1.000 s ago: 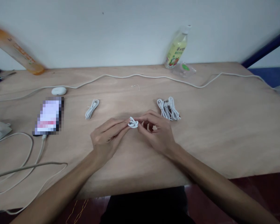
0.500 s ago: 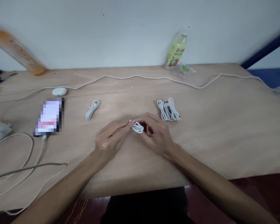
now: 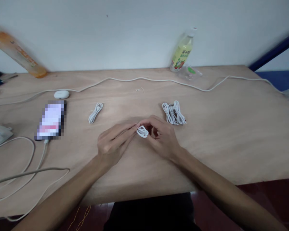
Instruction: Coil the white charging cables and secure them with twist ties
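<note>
Coiled white cable [image 3: 142, 132] held up between both hands, above the middle of the bench [image 3: 231, 138], toward its front edge. Left hand [image 3: 119, 139]: fingers drawn together, flat, tips pinching the coil's far left side. Right hand [image 3: 156, 131]: curled, thumb and forefinger nearly closed on the coil's right side, a gap in the palm behind. Two-sided pinch probably keeps the loops from springing apart; loop ends face the wearer, perhaps so they can be watched.

Single cable bundle [image 3: 95, 113] lies alone, beyond the left hand. Grouped cable bundles [image 3: 173, 113] sit side by side just beyond the right hand; spacing looks like deliberate sorting. Small white scraps [image 3: 142, 90] between, nearer the back edge. Long white cord [image 3: 141, 78] runs along the back edge, perhaps to leave the middle free.

Containers: orange bottle [image 3: 26, 59] by the back edge, left; orange shows, fill level unclear. Yellow-green bottle [image 3: 182, 53] at the back edge, right of centre, white-capped, label hiding contents. Clear wrapper [image 3: 191, 73] beside its base; contents unclear. White case [image 3: 61, 94] seems closed, inside hidden.
</note>
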`<state>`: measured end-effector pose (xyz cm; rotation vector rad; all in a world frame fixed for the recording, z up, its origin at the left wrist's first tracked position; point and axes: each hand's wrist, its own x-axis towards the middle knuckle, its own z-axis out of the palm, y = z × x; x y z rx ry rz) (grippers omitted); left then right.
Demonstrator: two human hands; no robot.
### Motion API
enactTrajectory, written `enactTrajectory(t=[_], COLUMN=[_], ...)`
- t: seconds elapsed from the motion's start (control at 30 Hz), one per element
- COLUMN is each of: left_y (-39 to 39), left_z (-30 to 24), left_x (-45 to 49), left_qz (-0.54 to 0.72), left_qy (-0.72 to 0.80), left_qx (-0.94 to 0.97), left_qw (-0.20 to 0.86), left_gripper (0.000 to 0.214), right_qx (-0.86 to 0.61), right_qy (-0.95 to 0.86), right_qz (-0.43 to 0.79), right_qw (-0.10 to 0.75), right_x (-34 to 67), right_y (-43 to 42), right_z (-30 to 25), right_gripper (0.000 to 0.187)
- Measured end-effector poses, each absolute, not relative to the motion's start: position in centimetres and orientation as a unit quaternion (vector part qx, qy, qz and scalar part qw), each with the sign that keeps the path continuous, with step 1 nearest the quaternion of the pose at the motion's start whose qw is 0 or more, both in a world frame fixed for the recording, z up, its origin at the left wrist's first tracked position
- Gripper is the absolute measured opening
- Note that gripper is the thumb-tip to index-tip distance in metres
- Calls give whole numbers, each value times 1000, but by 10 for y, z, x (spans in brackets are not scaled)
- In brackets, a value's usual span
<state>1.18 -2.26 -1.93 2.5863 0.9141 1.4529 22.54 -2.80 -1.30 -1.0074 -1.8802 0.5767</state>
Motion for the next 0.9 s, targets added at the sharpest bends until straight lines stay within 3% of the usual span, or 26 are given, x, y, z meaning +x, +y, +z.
enactTrajectory(t=[0.57, 0.9], left_y=[-24, -25], left_z=[-9, -11], left_x=[14, 17], left_qz=[490, 492], left_qy=[320, 346], left_qx=[811, 797], left_qw=[25, 46], left_gripper=[30, 12], right_qx=[-424, -420], right_qy=[-718, -701], right_qz=[279, 282], right_qw=[476, 502], right_x=[222, 219], right_y=[-27, -29], right_z=[-12, -12], right_gripper=[13, 14])
